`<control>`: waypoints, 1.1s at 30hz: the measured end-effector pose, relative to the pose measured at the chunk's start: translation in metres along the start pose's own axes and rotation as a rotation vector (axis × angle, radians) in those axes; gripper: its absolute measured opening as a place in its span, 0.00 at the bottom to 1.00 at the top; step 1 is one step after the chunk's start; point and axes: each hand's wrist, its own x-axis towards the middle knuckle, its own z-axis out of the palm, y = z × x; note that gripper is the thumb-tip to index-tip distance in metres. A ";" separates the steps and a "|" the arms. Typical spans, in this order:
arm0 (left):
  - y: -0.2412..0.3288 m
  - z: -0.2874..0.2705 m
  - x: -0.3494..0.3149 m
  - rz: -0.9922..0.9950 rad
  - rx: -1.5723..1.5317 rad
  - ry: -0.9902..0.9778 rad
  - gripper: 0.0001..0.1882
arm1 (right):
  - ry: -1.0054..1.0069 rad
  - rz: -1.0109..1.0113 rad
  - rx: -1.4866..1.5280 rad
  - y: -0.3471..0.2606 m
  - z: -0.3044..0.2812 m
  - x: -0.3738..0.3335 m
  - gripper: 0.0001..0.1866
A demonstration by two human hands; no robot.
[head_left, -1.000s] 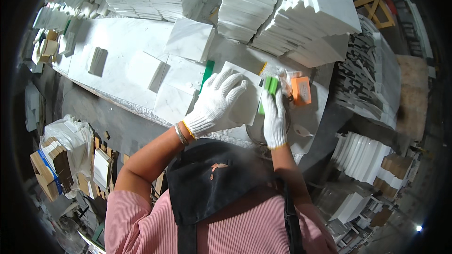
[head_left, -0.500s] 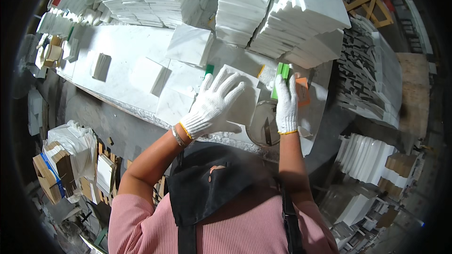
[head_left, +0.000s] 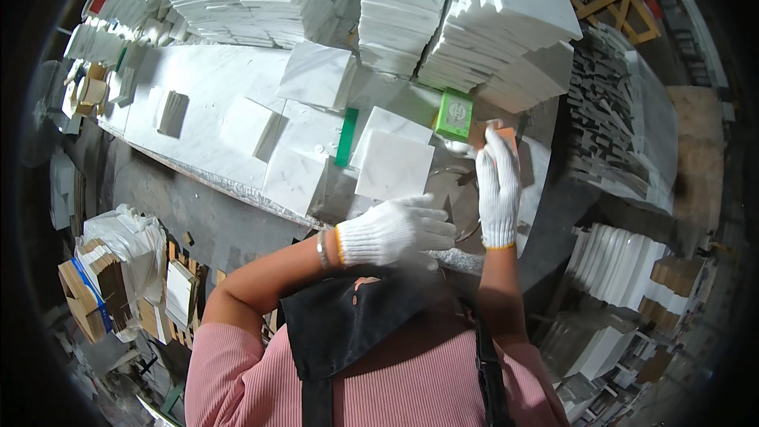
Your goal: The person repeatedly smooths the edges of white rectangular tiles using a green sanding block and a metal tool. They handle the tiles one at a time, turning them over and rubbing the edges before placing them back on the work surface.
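My left hand (head_left: 393, 231), in a white knit glove, hovers at the table's front edge, fingers stretched out and holding nothing. Just beyond it lies a square white marble tile (head_left: 394, 164), overlapping another marble tile (head_left: 383, 128). My gloved right hand (head_left: 498, 186) has its fingers over an orange block (head_left: 509, 139) and its thumb out to the left; the hand partly covers the block. Left of the block, a bright green block (head_left: 455, 113) with a pale round label rests on the table. A dark green strip (head_left: 345, 137) lies left of the tiles.
Tall stacks of marble tiles (head_left: 407, 12) line the table's far side. More tiles (head_left: 316, 75) lie at the left on the white worktop (head_left: 213, 79). A round metal piece (head_left: 458, 190) sits near my right hand. Stacked slabs (head_left: 624, 126) stand at the right.
My right hand has let go of the green block and moved to the orange one. My left hand has drawn back off the tile toward me, uncovering it and the green strip.
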 end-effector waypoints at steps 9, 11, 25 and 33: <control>0.006 -0.014 -0.009 -0.813 0.383 0.360 0.55 | -0.095 0.145 -0.225 0.005 -0.022 -0.073 0.09; 0.007 -0.007 0.003 -0.848 0.393 0.342 0.55 | -0.148 0.129 -0.403 0.015 -0.017 -0.082 0.09; -0.010 -0.029 -0.022 -0.726 0.403 0.232 0.59 | -0.439 0.249 -0.703 0.042 0.002 -0.107 0.18; -0.009 -0.023 0.001 -0.871 0.405 0.379 0.54 | -0.237 0.235 -0.637 0.026 -0.010 -0.100 0.12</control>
